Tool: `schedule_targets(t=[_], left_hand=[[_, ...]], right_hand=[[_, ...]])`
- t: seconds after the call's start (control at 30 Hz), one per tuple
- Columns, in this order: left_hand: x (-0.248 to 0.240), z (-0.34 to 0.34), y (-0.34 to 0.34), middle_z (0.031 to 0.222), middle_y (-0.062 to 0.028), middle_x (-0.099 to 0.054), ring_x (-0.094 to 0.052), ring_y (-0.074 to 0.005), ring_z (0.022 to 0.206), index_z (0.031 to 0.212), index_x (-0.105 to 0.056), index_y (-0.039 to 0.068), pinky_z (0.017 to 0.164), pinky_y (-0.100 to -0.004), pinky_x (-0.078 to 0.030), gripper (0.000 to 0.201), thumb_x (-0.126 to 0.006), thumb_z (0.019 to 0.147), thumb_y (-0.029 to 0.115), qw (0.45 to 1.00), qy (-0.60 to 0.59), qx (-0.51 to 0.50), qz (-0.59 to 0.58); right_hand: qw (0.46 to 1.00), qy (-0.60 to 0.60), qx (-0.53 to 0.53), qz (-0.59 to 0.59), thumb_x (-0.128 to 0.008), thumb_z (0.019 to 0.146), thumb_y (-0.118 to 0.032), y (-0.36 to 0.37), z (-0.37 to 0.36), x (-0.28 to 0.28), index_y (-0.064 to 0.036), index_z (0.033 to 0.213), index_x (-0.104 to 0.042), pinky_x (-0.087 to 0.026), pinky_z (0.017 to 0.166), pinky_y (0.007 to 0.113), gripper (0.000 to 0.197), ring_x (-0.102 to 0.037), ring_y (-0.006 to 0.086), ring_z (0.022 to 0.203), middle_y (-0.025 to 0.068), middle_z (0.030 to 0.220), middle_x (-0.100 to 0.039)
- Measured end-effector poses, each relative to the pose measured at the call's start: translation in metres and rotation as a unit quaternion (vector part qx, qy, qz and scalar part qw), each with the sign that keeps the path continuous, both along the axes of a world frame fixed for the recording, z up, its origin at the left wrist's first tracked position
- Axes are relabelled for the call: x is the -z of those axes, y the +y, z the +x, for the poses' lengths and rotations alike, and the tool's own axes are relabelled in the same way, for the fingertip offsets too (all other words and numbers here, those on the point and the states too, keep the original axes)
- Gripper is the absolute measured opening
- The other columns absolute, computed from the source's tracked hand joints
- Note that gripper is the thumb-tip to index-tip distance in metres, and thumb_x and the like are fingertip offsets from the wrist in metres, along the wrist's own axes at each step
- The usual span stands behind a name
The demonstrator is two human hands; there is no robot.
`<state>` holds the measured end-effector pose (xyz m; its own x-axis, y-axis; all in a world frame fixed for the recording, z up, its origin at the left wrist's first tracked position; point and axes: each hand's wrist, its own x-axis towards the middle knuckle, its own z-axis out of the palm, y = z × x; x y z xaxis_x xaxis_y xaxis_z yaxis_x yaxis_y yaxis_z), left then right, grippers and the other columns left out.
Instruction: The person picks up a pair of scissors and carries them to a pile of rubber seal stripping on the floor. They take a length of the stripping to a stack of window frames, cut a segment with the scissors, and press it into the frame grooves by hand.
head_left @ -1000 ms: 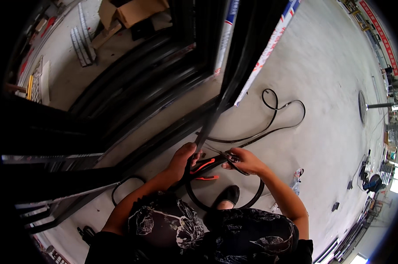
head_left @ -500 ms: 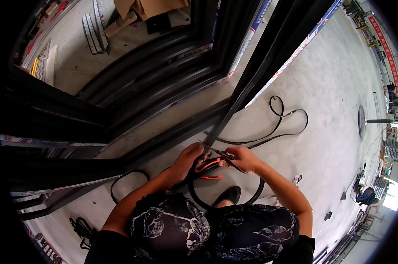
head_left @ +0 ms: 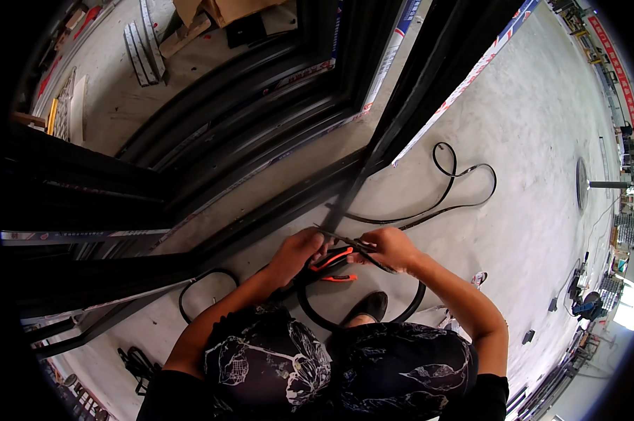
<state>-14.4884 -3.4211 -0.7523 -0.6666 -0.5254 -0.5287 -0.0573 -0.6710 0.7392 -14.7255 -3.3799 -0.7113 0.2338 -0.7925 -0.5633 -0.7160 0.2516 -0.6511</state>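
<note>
Film with blue, white and red printing runs along the black frame, ahead of both hands; its letters are too small and too slanted for me to read. Similar printed strip stands a little to the left of it. Far to the right of the hands, a red banner carries pale writing.

The left hand is closed, with its fingers pinching the lower end of a black strip, which comes down toward it from the frame. The right hand is curled around the handles of scissors; their blades point to the left and cross the strip just beside the left fingers. How widely the blades are open, I cannot tell.

Pliers with orange-red handles are below and between the hands. Black cord lies in loops on the floor, ahead and right of the right hand.
</note>
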Motion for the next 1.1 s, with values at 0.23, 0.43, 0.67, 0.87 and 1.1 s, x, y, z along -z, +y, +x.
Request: schedule_targets(t=[0.23, 0.43, 0.67, 0.87, 1.1], left_hand=[[0.000, -0.002, -0.001, 0.077, 0.0012, -0.055, -0.045, -0.0064, 0.067, 0.096, -0.059, 0.000, 0.062, -0.0211, -0.038, 0.035, -0.046, 0.099, 0.032, 0.999, -0.027, 0.026, -0.027], [0.004, -0.002, -0.004, 0.073, 0.0027, -0.052, -0.042, -0.0048, 0.063, 0.099, -0.060, 0.000, 0.057, -0.0198, -0.036, 0.030, -0.047, 0.098, 0.026, 0.999, -0.021, 0.022, 0.018], [0.013, 0.001, -0.002, 0.072, 0.0025, -0.053, -0.043, -0.0048, 0.063, 0.098, -0.063, 0.000, 0.058, -0.0194, -0.037, 0.028, -0.050, 0.097, 0.025, 0.998, -0.061, 0.027, -0.017], [0.012, -0.003, -0.001, 0.077, 0.0019, -0.058, -0.048, -0.0064, 0.068, 0.100, -0.065, 0.000, 0.063, -0.0215, -0.040, 0.034, -0.050, 0.097, 0.031, 0.991, -0.064, 0.082, -0.090], [0.008, 0.000, -0.005, 0.074, 0.0019, -0.055, -0.045, -0.0054, 0.066, 0.097, -0.063, -0.002, 0.060, -0.0204, -0.038, 0.032, -0.050, 0.097, 0.027, 0.998, -0.058, 0.020, -0.001]], right_hand=[[0.999, 0.030, -0.016, -0.029, -0.064, 0.077, -0.056, 0.010, 0.005, 0.009, -0.0016, 0.068, -0.057, -0.041, 0.056, 0.045, 0.056, -0.053, 0.0387, 0.063, 0.0179, 0.062, -0.053], [0.993, 0.057, -0.043, -0.097, -0.063, 0.079, -0.055, 0.014, 0.001, 0.010, -0.0033, 0.067, -0.059, -0.042, 0.055, 0.045, 0.053, -0.054, 0.0389, 0.063, 0.0171, 0.062, -0.056], [0.996, 0.056, -0.024, -0.065, -0.068, 0.077, -0.050, 0.015, 0.002, 0.010, -0.0035, 0.068, -0.058, -0.042, 0.054, 0.043, 0.049, -0.052, 0.0378, 0.059, 0.0158, 0.060, -0.054], [0.998, 0.051, 0.005, -0.037, -0.067, 0.076, -0.055, 0.012, 0.008, 0.007, -0.0025, 0.069, -0.057, -0.041, 0.054, 0.043, 0.054, -0.053, 0.0377, 0.060, 0.0163, 0.060, -0.053], [0.991, 0.087, -0.030, -0.093, -0.063, 0.077, -0.059, 0.012, 0.009, 0.023, -0.0040, 0.068, -0.060, -0.044, 0.055, 0.045, 0.055, -0.057, 0.0374, 0.063, 0.0155, 0.062, -0.058]])
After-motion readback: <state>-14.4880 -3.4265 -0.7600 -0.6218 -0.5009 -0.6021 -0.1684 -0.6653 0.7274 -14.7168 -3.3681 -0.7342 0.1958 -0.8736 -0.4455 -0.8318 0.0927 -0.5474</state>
